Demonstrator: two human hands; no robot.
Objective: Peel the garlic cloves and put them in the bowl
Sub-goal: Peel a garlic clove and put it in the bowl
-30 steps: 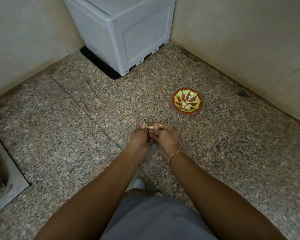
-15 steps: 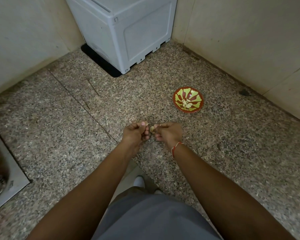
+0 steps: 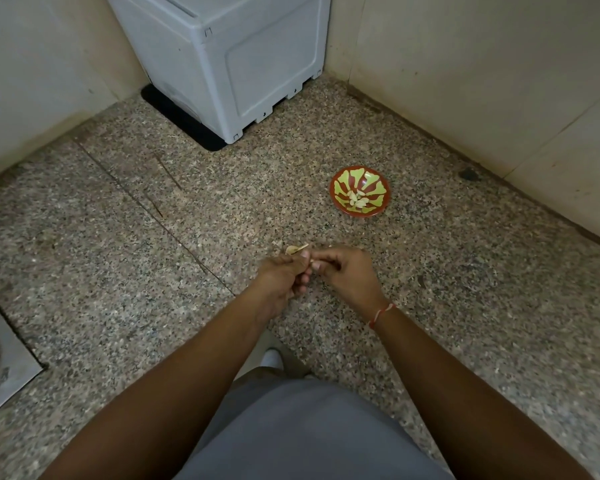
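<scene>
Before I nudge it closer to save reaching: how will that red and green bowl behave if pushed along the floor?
The bowl looks small and shallow, holding only a few peeled cloves, so probably light. On the speckled stone floor it should slide, not tip. If ceramic, it may chip.

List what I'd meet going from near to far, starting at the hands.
left hand and right hand pinching a garlic clove → red-and-green bowl of peeled cloves → grey appliance in the corner.

Speckled granite-look stone floor, dull-polished; a glossy red-and-green glazed bowl; a smooth matt grey plastic cabinet; papery garlic skin.
</scene>
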